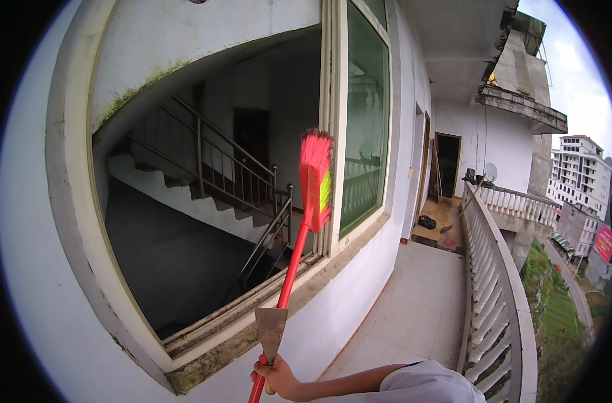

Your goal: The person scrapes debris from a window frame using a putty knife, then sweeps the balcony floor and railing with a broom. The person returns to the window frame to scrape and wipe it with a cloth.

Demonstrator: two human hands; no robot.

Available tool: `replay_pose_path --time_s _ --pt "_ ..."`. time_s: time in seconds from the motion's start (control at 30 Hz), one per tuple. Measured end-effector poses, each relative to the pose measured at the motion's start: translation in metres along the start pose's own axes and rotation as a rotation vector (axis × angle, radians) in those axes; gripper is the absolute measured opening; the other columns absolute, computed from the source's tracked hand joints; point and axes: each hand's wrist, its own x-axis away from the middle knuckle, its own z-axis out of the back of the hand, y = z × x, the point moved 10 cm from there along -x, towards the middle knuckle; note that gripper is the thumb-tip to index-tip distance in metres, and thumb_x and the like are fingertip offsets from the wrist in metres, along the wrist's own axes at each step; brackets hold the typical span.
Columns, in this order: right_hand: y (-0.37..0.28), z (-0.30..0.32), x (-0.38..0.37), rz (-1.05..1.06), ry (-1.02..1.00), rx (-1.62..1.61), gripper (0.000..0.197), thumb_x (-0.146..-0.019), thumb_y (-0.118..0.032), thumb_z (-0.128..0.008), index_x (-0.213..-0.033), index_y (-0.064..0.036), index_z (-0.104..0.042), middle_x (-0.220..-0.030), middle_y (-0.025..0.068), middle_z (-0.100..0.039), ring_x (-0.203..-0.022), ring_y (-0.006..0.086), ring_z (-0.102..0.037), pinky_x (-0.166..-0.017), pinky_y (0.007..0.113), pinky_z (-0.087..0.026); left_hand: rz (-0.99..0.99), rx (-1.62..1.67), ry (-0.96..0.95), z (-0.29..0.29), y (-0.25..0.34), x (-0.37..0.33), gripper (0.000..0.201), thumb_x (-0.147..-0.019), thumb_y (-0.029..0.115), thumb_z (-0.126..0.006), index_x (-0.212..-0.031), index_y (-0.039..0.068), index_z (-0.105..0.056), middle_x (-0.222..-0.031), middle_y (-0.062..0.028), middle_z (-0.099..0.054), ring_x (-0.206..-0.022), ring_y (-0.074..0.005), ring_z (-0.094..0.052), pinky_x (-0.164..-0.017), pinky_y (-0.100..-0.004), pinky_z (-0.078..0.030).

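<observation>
My right hand point(279, 378) is closed around the red handle of a broom point(295, 265) and also around the grip of a flat scraper point(271, 329). The scraper's wide, stained blade points upward in front of the broom handle. The broom is held nearly upright with its head at the top. Its red and yellow-green bristles are at the upright of the window frame point(334, 134); whether they touch it I cannot tell. My left hand is out of view.
The window sill point(212, 359) is dirty and mossy. Through the opening, a staircase with metal railing point(235, 164) shows. To the right runs a tiled balcony point(413, 302) with a white balustrade point(497, 282). Far along it, a dark bag point(427, 222) lies near a doorway point(447, 164).
</observation>
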Motion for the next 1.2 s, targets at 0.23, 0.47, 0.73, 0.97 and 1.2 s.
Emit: replay_pose_path --time_s 0.23,0.47,0.73,0.97,1.2 --pt "-0.26 -0.059 -0.052 0.518 -0.08 -0.017 0.016 -0.084 -0.002 -0.049 -0.098 -0.0018 -0.04 -0.085 0.0075 -0.05 -0.067 0.0164 -0.056 -0.058 0.031 -0.05 -0.243 -0.061 0.146 0.006 0.067 -0.023 0.017 -0.075 0.02 -0.063 -0.074 0.003 -0.061 -0.061 -0.0036 -0.058 -0.053 -0.0145 -0.052 -0.049 -0.027 -0.042" --pt "-0.452 -0.111 -0.062 0.692 -0.084 0.164 0.018 -0.081 -0.001 -0.049 -0.094 -0.0007 -0.037 -0.086 0.0119 -0.048 -0.065 0.0174 -0.055 -0.051 0.034 -0.051 -0.572 0.055 0.533 0.061 0.321 -0.025 0.02 -0.068 0.016 -0.067 -0.067 -0.002 -0.059 -0.056 -0.0154 -0.056 -0.053 -0.0266 -0.057 -0.053 -0.0357 -0.043" --pt "-0.499 -0.136 -0.063 0.836 -0.123 0.214 0.02 -0.08 0.0 -0.048 -0.097 0.0005 -0.037 -0.091 0.0117 -0.048 -0.067 0.0179 -0.054 -0.05 0.035 -0.051 -0.671 0.332 0.342 0.056 0.465 -0.037 0.017 -0.07 0.008 -0.067 -0.065 -0.003 -0.054 -0.052 -0.0064 -0.051 -0.049 -0.0121 -0.044 -0.048 -0.0301 -0.037" --pt "-0.404 -0.105 -0.065 0.72 -0.207 0.17 0.02 -0.081 -0.002 -0.05 -0.097 -0.0006 -0.039 -0.09 0.0106 -0.048 -0.068 0.0167 -0.055 -0.051 0.033 -0.052 -0.575 0.101 0.386 0.013 0.382 -0.062 0.021 -0.07 0.015 -0.069 -0.07 -0.003 -0.059 -0.057 -0.0152 -0.057 -0.054 -0.0256 -0.057 -0.053 -0.0346 -0.043" --pt "-0.218 -0.05 -0.045 0.371 -0.354 -0.103 0.027 -0.084 -0.001 -0.05 -0.108 -0.003 -0.038 -0.09 0.0071 -0.049 -0.076 0.0178 -0.056 -0.066 0.035 -0.053 -0.372 -0.052 0.35 -0.03 0.211 -0.048 0.019 -0.072 0.017 -0.065 -0.07 -0.001 -0.058 -0.057 -0.0109 -0.056 -0.054 -0.0236 -0.057 -0.05 -0.0329 -0.045"
